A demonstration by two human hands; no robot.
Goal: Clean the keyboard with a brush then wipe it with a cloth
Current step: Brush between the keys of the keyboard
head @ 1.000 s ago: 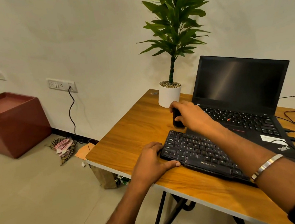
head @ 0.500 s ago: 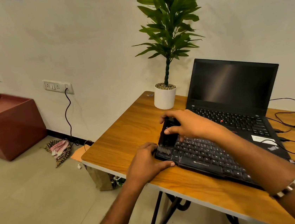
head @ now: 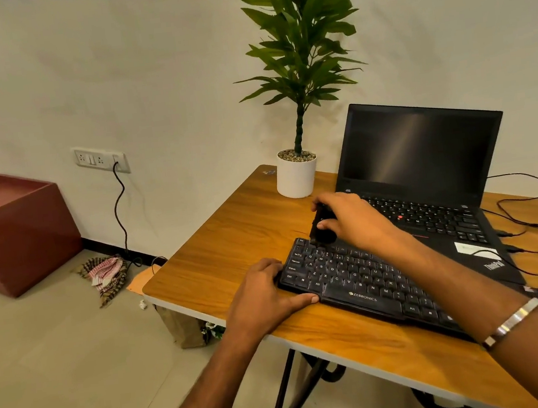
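Fingers (head: 330, 220) of right hand (head: 353, 221) clenched around small black brush (head: 321, 229) over far-left corner of black plastic keyboard (head: 353, 278) on wooden tabletop (head: 230, 228); long axis stretching rightward; left hand (head: 262, 302) bracing near-left edge.

Wooden table (head: 231, 241) bearing a black keyboard (head: 353, 278), an open laptop (head: 427, 192), a white potted plant (head: 296, 177) and loose cables (head: 531, 224).

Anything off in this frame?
Yes: a checkered cloth lies crumpled on the floor by the wall, beside a scrap of crumpled paper. The keyboard sits skewed to the desk edge.
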